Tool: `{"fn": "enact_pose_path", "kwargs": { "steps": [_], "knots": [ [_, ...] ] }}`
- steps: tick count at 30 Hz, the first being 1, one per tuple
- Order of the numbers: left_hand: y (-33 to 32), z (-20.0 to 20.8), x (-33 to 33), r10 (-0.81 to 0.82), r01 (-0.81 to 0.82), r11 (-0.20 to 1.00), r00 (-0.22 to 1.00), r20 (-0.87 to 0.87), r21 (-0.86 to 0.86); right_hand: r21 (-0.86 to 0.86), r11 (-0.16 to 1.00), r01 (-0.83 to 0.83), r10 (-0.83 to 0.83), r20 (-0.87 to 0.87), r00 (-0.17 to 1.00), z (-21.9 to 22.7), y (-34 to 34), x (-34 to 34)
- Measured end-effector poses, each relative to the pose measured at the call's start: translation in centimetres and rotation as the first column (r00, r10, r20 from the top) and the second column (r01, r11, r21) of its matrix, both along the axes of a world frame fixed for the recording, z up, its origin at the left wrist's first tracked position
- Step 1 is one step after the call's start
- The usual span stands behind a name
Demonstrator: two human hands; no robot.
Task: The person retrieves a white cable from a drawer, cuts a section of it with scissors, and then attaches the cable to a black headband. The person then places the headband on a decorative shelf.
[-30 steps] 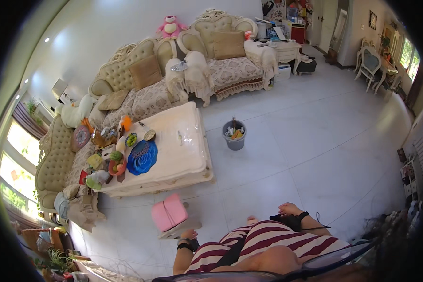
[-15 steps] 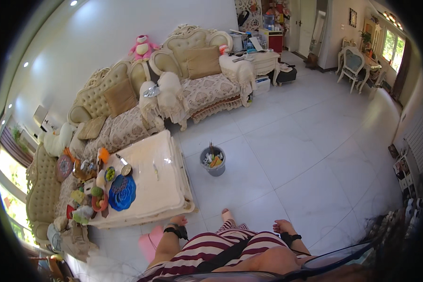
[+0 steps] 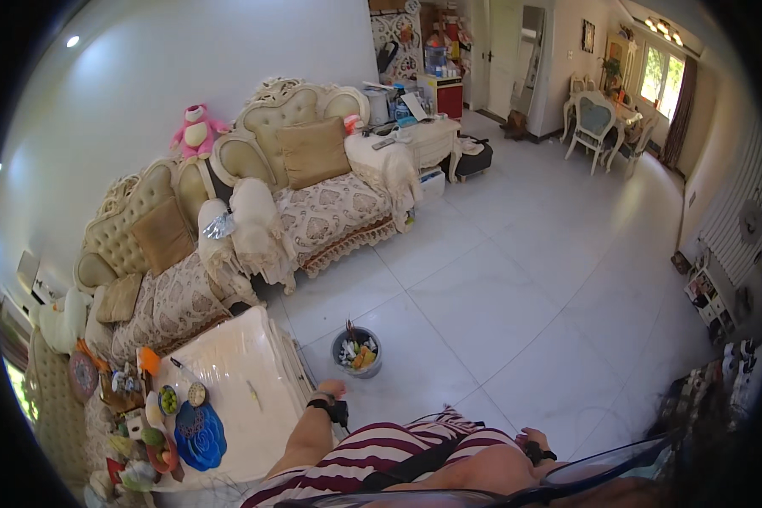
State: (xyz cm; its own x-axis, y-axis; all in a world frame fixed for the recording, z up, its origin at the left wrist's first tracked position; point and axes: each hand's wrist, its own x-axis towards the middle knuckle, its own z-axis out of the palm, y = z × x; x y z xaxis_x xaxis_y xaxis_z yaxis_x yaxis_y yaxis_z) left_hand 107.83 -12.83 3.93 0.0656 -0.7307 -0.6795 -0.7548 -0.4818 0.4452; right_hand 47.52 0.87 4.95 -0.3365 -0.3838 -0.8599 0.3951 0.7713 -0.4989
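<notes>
My left hand (image 3: 332,389) hangs low beside the coffee table's edge, just below the grey waste bin (image 3: 364,373), and does not touch it. Its fingers are loosely bent with nothing seen in them. My right hand (image 3: 533,439) hangs at my other side over the tiled floor, fingers slightly curled and apart, holding nothing visible. Both wrists wear black bands. Inside the bin lie crumpled white scraps, yellow-orange peel and some thin dark sticks. The cream coffee table (image 3: 237,372) bears a blue flower-shaped tray (image 3: 201,440), a bowl of green fruit (image 3: 168,399) and a knife (image 3: 180,366).
Tufted sofas (image 3: 313,161) with patterned covers line the left wall, a pink plush bear (image 3: 198,131) on top. A cluttered side table (image 3: 432,135) stands beyond them. At the far right are a dining chair (image 3: 594,118) and a low white rack (image 3: 709,296) by the wall.
My view has moved forward and turned left to right, so the bin and table are nearer. My left hand is now close to the bin. The pink object beside my left arm has left view.
</notes>
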Motion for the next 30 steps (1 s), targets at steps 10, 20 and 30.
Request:
{"fn": "enact_pose_path", "kwargs": {
  "steps": [10,20,30],
  "knots": [
    [-10.7,-1.6,-0.3,0.063,-0.05,0.995,0.985,-0.157,0.086,0.074,0.699,-0.711,0.624,-0.547,0.557,-7.8,-3.4,-3.8],
    [-20.8,5.5,-3.4,0.344,-0.345,0.938,0.922,-0.176,0.023,-0.16,0.946,-0.283,0.276,-0.063,0.959,-8.7,-26.5,-5.2],
    [-31.5,4.5,-1.6,0.51,-0.481,0.859,0.829,-0.228,0.174,-0.03,0.665,-0.746,0.627,-0.52,0.58,-3.3,-32.5,-3.6]
  ]
}}
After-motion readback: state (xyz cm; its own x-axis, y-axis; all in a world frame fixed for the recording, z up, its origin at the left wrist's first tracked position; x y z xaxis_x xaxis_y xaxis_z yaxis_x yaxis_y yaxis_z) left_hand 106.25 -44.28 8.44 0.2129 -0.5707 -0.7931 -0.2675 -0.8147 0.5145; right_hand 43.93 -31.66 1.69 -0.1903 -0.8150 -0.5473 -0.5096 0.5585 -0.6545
